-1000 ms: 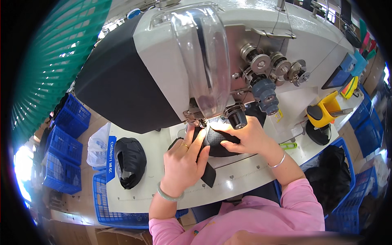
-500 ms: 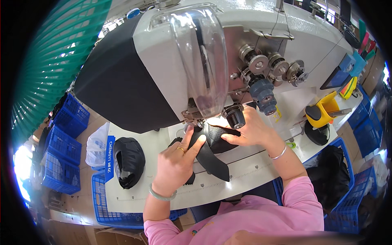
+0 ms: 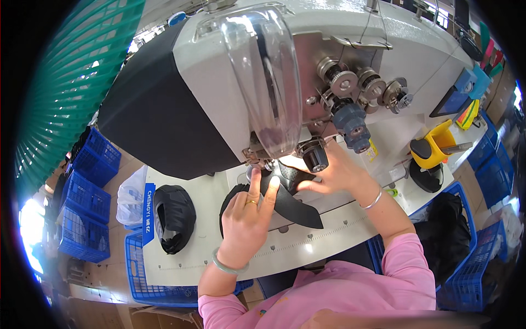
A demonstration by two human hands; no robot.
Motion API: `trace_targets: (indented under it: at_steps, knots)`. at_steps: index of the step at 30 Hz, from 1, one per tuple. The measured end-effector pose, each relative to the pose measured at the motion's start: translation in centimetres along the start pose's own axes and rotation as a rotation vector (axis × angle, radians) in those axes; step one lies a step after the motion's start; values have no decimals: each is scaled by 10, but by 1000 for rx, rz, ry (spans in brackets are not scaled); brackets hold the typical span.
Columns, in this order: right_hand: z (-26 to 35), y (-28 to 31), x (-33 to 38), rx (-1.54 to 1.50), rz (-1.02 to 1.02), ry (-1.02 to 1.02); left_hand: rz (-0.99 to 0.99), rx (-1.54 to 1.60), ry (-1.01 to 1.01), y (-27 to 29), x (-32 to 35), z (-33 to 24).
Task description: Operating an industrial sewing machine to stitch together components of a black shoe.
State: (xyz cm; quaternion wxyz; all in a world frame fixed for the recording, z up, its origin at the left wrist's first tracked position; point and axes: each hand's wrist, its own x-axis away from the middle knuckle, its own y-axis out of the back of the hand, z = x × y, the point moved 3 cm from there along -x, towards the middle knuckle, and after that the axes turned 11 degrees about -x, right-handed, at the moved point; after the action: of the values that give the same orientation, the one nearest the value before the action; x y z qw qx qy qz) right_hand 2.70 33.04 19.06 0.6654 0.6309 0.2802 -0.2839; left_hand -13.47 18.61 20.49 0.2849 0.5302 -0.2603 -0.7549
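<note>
- Workshop setting: a pale bench (image 3: 307, 241) with a printed ruler strip along its near edge carries a large grey-white sewing machine (image 3: 230, 71); a green slatted surface curves across the upper left.
- Left hand (image 3: 246, 219), ring on one finger and a pale bangle at the wrist: fingers stretched out flat, not gripping, fingertips pressing on the black fabric piece (image 3: 293, 194) just below the needle area.
- Right hand (image 3: 334, 172), thin bracelet at the wrist: laid on the far side of the same black fabric piece, fingers spread and pushing down on it rather than closing round it.
- The black fabric piece lies on the bench directly under the machine head, between the two hands; one pointed end runs toward the person's right, past the left fingertips.
- Above the hands: a clear plastic guard (image 3: 263, 77) hangs in front of the machine; a black knob (image 3: 315, 156) sits just beside the right hand; metal tension discs (image 3: 361, 85) further up.
- Left of the left hand, apart from it: a stack of black shaped pieces (image 3: 172, 216) on the bench.
- Right end of the bench: a yellow holder (image 3: 435, 145).
- Blue plastic crates (image 3: 87, 192) on the floor at left, more at right.
- Pink sleeves (image 3: 405, 268) on both arms.
</note>
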Motion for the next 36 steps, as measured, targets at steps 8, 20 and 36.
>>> trace_targets:
  at_steps: [8,20,36]
  knots:
    - [15,-30,15,-36,-130,157,-97,169,59,-2,-6,4]
    - [19,-13,7,-90,-170,91,-134,588,299,-7,-13,21]
    - [24,2,-5,-356,-15,27,-177,314,68,-2,-12,10]
